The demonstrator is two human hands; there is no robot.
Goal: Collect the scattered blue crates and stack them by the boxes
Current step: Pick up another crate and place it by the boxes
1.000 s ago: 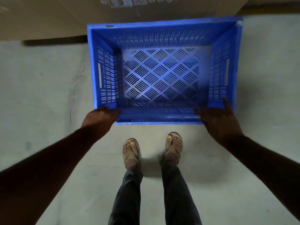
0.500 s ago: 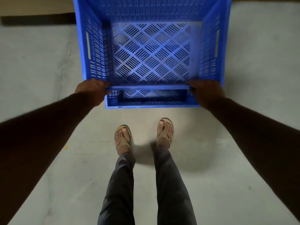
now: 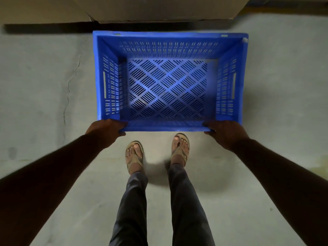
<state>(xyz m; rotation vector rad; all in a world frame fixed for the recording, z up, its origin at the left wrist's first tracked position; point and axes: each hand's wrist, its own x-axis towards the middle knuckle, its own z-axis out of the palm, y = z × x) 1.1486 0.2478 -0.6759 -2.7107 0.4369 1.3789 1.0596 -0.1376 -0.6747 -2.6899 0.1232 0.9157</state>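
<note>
A blue perforated plastic crate (image 3: 168, 38) sits open side up in front of me, its far rim close to the brown cardboard boxes (image 3: 159, 8). My left hand (image 3: 104, 130) grips the near left corner of its rim, fingers curled over the edge. My right hand (image 3: 225, 132) grips the near right corner the same way. The crate holds nothing. Whether another crate lies beneath it is hidden.
The grey concrete floor (image 3: 35, 86) has a thin crack running down on the left. My two feet in sandals (image 3: 134, 157) stand just behind the crate. A dark gap runs under the boxes at the top.
The crate had a second crate's rim showing below it half a second ago; now only one rim shows and it lies lower and squarer by the boxes. Both hands stay on the near corners.
</note>
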